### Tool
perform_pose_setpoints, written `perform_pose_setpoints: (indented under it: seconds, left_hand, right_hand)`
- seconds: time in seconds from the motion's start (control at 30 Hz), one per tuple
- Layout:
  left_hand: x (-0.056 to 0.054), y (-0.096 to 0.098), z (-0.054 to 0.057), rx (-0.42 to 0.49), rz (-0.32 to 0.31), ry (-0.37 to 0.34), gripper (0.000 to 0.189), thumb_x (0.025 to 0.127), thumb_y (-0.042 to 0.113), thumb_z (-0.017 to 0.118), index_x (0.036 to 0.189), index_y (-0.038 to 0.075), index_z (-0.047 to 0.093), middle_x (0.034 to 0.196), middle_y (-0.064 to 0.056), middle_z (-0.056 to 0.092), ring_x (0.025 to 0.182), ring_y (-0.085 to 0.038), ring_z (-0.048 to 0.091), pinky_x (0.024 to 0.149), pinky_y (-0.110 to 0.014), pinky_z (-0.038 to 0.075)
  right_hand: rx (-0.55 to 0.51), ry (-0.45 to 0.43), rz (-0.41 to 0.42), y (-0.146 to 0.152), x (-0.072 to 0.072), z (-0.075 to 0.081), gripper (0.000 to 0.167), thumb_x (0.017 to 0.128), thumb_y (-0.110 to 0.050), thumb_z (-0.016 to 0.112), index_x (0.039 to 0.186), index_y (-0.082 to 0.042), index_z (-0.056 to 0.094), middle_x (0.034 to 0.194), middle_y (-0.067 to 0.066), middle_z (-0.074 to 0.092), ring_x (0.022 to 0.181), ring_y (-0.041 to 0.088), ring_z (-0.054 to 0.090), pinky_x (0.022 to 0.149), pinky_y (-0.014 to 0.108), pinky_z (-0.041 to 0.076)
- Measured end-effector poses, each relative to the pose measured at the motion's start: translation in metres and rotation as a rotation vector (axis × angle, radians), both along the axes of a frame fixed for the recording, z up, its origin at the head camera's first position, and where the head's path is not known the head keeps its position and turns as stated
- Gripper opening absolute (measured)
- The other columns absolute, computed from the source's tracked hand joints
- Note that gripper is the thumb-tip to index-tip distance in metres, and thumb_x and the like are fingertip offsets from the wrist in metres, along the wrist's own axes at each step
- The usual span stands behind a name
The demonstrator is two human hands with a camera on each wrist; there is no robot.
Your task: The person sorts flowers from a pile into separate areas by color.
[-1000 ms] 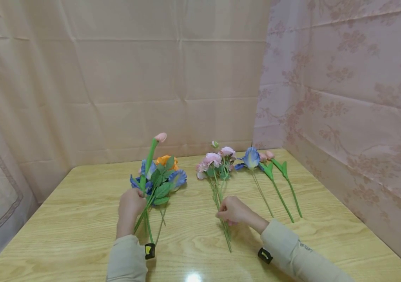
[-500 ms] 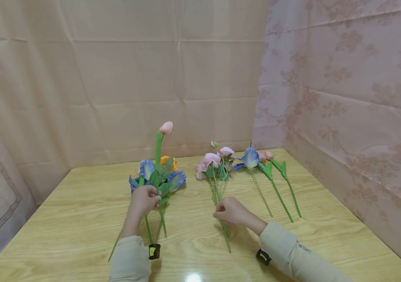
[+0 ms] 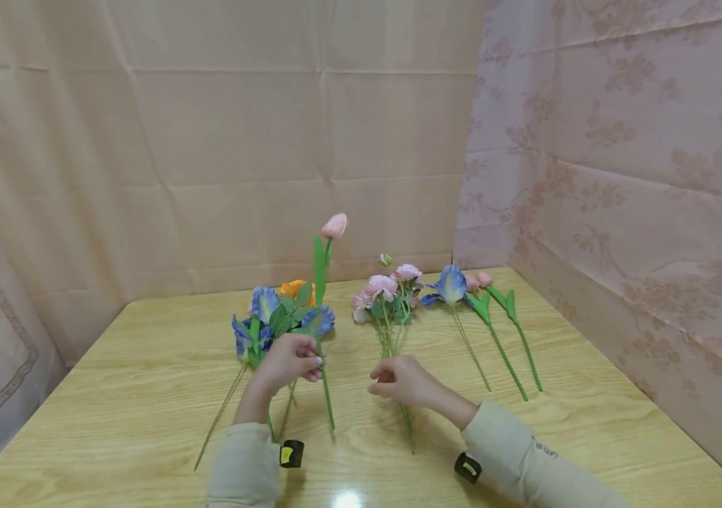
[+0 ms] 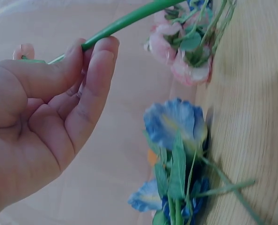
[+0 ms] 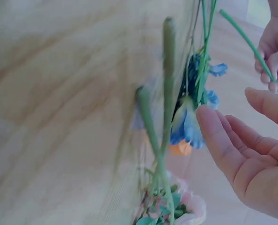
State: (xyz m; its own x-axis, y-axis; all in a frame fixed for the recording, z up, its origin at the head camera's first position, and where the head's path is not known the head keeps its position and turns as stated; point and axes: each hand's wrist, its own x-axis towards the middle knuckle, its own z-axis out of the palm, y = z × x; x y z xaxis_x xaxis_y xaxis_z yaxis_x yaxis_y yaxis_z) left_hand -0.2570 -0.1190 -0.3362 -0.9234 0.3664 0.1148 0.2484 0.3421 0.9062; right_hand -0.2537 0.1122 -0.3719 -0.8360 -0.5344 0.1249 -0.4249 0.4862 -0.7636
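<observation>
Between thumb and fingertips, my left hand (image 3: pixel 289 363) pinches the green stem of a pink tulip (image 3: pixel 334 226), held upright with its bloom above the other flowers. The left wrist view shows the same stem (image 4: pixel 129 18) crossing the fingertips. My right hand (image 3: pixel 408 381) hovers over the stems of the pink peonies (image 3: pixel 382 286); in the right wrist view its thumb and fingers (image 5: pixel 218 136) are apart with nothing between them. Under and behind the left hand lies a pile with blue irises (image 3: pixel 265 305), an orange flower (image 3: pixel 293 288) and green leaves (image 3: pixel 282 319).
On the right of the wooden table (image 3: pixel 589 423) lie a single blue iris (image 3: pixel 452 283) and two pink tulips with green stems (image 3: pixel 513 339). A beige curtain (image 3: pixel 240 141) hangs behind the table, and a patterned cloth (image 3: pixel 640 176) along its right side.
My left hand has lifted the tulip from the pile and carried it to the right, its stem turning upright. My right hand has shifted slightly left, its fingers spreading away from the peony stems.
</observation>
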Motion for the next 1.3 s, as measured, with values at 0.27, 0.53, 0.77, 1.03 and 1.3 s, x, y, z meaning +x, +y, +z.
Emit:
perform_pose_setpoints:
  seconds: [0.27,0.53,0.77,1.03,1.3]
  left_hand:
    - [0.001,0.018,-0.003,0.013,-0.051,0.02,0.005,0.082,-0.011,0.055,0.077,-0.011,0.054,0.067,-0.011,0.06,0.064,-0.032,0.062,0.062,-0.044,0.051]
    - [0.002,0.031,-0.002,0.012,-0.069,0.015,0.004,0.082,-0.01,0.056,0.079,-0.011,0.055,0.067,-0.01,0.06,0.063,-0.03,0.063,0.059,-0.037,0.052]
    - [0.002,0.039,-0.003,0.028,-0.108,0.021,0.003,0.083,-0.01,0.054,0.081,-0.01,0.057,0.069,-0.011,0.06,0.065,-0.032,0.062,0.059,-0.038,0.052]
    - [0.001,0.044,-0.003,-0.003,-0.096,0.035,0.004,0.083,-0.01,0.054,0.081,-0.009,0.057,0.069,-0.009,0.06,0.062,-0.024,0.062,0.06,-0.038,0.052]
    - [0.001,0.047,-0.001,-0.012,-0.111,0.033,0.004,0.084,-0.01,0.053,0.083,-0.01,0.057,0.069,-0.01,0.06,0.061,-0.022,0.062,0.061,-0.04,0.052]
  right_hand:
    - [-0.124,-0.093,0.082,-0.011,0.007,0.001,0.026,0.084,-0.005,0.061,0.099,0.016,0.056,0.082,0.014,0.062,0.071,0.032,0.061,0.057,0.039,0.052]
    - [-0.154,-0.071,0.119,-0.019,0.025,0.018,0.012,0.083,0.006,0.056,0.088,0.016,0.057,0.079,0.024,0.061,0.071,0.042,0.06,0.056,0.038,0.052]
    - [-0.178,-0.06,0.112,-0.016,0.014,0.003,0.01,0.083,0.003,0.059,0.085,0.012,0.06,0.075,0.018,0.062,0.06,0.027,0.063,0.052,0.026,0.051]
    - [-0.2,-0.067,0.085,-0.015,0.015,0.002,0.008,0.081,0.003,0.061,0.078,0.01,0.059,0.069,0.019,0.061,0.057,0.029,0.062,0.051,0.027,0.051]
    - [-0.211,-0.052,0.082,-0.017,0.022,0.011,0.008,0.08,0.011,0.057,0.074,0.014,0.056,0.067,0.024,0.059,0.058,0.041,0.059,0.051,0.035,0.052]
